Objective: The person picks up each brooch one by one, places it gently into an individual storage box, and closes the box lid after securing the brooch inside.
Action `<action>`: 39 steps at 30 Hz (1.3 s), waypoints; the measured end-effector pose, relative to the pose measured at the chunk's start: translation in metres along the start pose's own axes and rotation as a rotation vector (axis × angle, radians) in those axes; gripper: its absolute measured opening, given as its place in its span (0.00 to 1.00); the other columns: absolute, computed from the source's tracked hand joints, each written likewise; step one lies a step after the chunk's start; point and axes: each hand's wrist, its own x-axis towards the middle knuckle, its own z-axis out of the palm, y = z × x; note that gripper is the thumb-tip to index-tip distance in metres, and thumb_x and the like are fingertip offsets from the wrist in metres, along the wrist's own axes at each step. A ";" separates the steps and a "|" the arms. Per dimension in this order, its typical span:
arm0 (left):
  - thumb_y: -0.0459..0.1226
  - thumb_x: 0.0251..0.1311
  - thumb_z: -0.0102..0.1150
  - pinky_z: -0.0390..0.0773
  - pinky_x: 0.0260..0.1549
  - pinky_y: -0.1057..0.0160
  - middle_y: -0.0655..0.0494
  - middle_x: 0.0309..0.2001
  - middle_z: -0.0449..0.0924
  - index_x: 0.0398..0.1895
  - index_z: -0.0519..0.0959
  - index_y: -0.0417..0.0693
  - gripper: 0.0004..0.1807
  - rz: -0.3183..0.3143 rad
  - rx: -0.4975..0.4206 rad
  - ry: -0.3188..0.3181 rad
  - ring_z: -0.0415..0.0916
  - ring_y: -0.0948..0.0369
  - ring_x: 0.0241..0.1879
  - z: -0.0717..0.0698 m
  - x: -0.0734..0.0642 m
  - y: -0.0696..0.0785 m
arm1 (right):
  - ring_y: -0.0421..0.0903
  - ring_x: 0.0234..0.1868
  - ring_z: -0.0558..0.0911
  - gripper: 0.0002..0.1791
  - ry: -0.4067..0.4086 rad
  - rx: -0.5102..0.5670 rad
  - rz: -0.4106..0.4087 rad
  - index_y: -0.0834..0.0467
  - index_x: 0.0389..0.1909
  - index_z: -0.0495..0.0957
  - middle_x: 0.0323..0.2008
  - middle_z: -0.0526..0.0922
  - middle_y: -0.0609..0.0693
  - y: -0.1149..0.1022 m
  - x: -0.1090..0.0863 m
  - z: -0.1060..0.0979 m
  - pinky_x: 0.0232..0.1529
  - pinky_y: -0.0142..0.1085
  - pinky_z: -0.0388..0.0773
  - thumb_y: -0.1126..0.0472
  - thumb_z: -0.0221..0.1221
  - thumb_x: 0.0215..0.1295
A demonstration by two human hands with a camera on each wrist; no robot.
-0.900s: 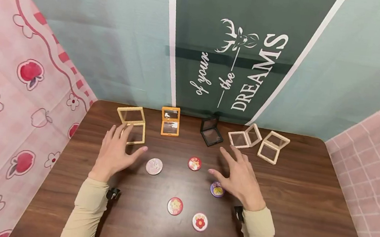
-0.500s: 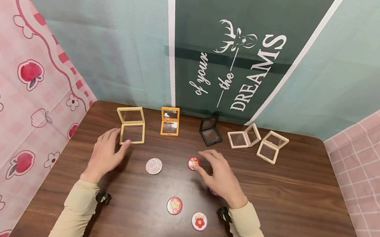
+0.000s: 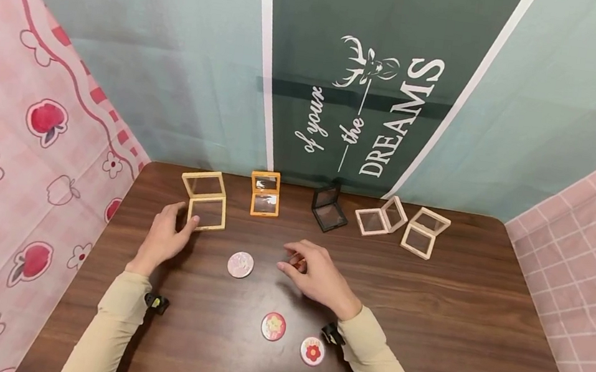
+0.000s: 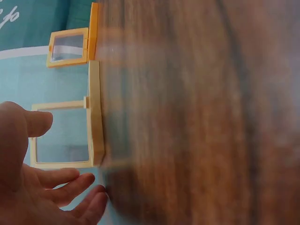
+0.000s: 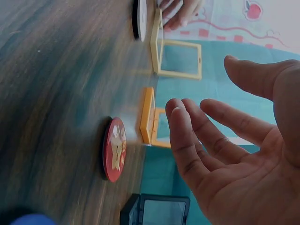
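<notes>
Along the brown bench (image 3: 454, 332), the right grip (image 3: 322, 275), half spread and holding nothing, has moved left above the red badge (image 5: 115, 149); the left grip (image 3: 163, 237), loosely spread, likewise bare, stays beside the yellow case (image 3: 208, 198). The pink badge (image 3: 240, 264) lies between them.

The tabletop (image 3: 482, 336) offers room rightward — five frames (image 3: 330, 216) (gaps between) obstruct the back.

Even, moderate light; I note soft glare on the bench (image 3: 221, 339), shadow beside my left fingers (image 4: 96, 206), blurred grain in the left wrist view.
</notes>
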 end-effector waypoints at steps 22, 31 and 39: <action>0.37 0.79 0.57 0.70 0.70 0.36 0.22 0.70 0.67 0.78 0.57 0.25 0.35 -0.030 -0.213 -0.096 0.68 0.32 0.70 -0.009 0.048 -0.012 | 0.45 0.40 0.83 0.24 -0.206 -0.114 0.055 0.68 0.59 0.83 0.42 0.85 0.55 -0.010 0.038 0.029 0.41 0.33 0.81 0.54 0.69 0.73; 0.31 0.75 0.60 0.79 0.63 0.42 0.25 0.63 0.77 0.69 0.71 0.29 0.24 -0.024 -0.178 -0.021 0.78 0.36 0.64 -0.010 0.059 -0.019 | 0.44 0.40 0.76 0.25 -0.290 -0.137 0.090 0.67 0.57 0.83 0.42 0.81 0.55 -0.017 0.049 0.046 0.44 0.36 0.77 0.52 0.71 0.70; 0.29 0.74 0.60 0.72 0.45 0.80 0.30 0.61 0.83 0.64 0.77 0.31 0.19 -0.008 -0.182 0.042 0.82 0.39 0.59 -0.003 0.066 -0.019 | 0.47 0.54 0.77 0.30 -0.322 -0.198 0.200 0.61 0.64 0.82 0.55 0.79 0.56 -0.026 0.059 0.061 0.57 0.39 0.79 0.48 0.72 0.68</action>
